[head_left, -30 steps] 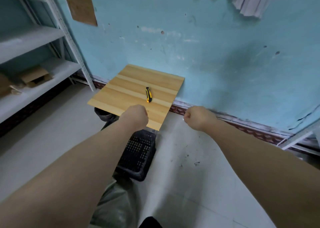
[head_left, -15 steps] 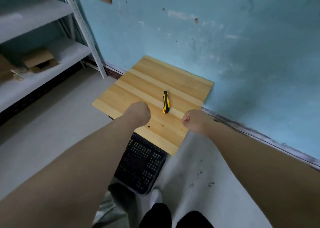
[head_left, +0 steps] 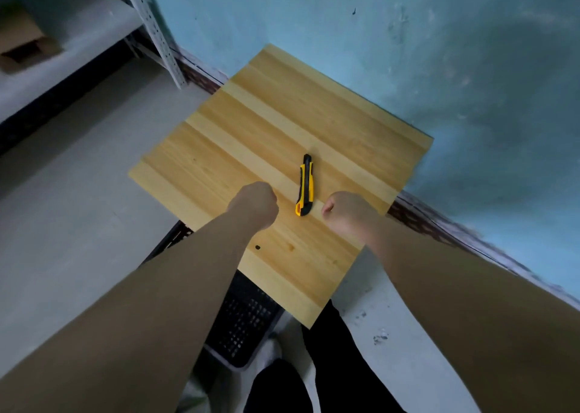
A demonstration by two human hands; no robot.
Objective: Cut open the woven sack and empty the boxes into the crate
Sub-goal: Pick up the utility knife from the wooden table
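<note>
Flanking the utility knife (head_left: pixel 305 185) on the desk (head_left: pixel 276 114), left hand (head_left: pixel 255 204) and right hand (head_left: pixel 346 214) had clenched, empty fingers; the black crate (head_left: pixel 244 321) sat beneath, mostly hidden.

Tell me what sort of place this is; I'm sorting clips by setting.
Probably a storeroom: metal shelving holding a cardboard box, a bare concrete floor, and a black plastic crate.

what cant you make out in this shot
All head view.
Black crate: mostly under the wooden board and behind the left forearm; contents hidden.
Utility knife: too small to tell if the blade is out.
Pale material at the bottom edge: cut off, blurred; sack or not, cannot tell.
Cardboard box on the shelf: blurred, cut by left edge.
Left hand, right hand: fists seen from behind; palms hidden.
</note>
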